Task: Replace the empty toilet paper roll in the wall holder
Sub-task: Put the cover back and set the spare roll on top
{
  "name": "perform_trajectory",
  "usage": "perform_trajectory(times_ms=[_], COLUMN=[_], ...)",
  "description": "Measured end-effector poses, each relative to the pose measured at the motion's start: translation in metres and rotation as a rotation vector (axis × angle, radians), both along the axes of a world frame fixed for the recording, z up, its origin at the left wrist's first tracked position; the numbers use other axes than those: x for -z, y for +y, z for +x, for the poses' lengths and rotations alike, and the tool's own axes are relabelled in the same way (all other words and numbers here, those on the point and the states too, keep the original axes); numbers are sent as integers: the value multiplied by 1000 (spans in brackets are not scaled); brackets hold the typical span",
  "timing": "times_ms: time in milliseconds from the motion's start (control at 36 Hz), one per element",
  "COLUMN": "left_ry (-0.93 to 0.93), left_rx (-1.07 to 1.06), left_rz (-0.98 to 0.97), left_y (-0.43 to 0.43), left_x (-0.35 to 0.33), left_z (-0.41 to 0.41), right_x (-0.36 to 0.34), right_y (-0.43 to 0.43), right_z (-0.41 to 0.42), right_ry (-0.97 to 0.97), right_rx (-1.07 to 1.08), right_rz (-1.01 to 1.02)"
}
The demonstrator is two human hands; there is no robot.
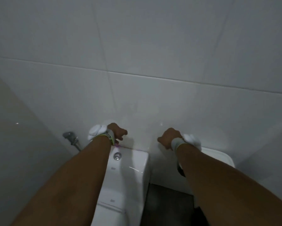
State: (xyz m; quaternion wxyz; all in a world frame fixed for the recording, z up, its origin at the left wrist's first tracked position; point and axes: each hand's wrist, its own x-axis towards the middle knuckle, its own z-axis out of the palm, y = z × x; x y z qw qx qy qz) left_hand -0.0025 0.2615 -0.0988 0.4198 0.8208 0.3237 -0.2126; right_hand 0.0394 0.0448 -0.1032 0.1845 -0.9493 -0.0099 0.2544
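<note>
— Firstly, where do we place the roll and its wall holder?

— We cannot place either; neither shows in the head view. We note only the two hands raised toward the tiled wall (pixel 153 46).

— State of the fingers?

— Our left hand (pixel 116 132) has its fingers curled into a loose fist, close to the wall above the cistern (pixel 128 168). Our right hand (pixel 168 138) is likewise clenched, knuckles toward the wall. Whether either encloses anything, we cannot tell. Each wrist carries a grey strap with a white padded piece.

— Surroundings?

— The white cistern stands below the left forearm, a round chrome flush button (pixel 117 156) on its lid. A grey spray fitting (pixel 70 136) with its hose sits on the wall to the left. A second white fixture (pixel 218 160) lies under the right forearm; dark floor (pixel 166 206) shows between them. Lighting is dim.
</note>
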Motion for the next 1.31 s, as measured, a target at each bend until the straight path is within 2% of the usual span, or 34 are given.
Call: perform_trajectory(times_ms=[194,333,500,889,1306], left_ry=[-24,7,-41,-11,-85], left_rx=[-50,-36,-187,-280,-321], left_rz=[249,296,145,-129,-99], left_y=[101,140,163,180,175], left_x=[29,57,99,154,174], left_z=[-24,-31,-29,-15,-14], right_x=[32,62,94,143,158], right_y=[107,153,192,240,245], right_z=[-5,-8,-5,5,-1], right_ry=[31,45,112,279,312], right_rx=[-141,-192,-158,-54,67], right_rz=[21,30,118,244,398])
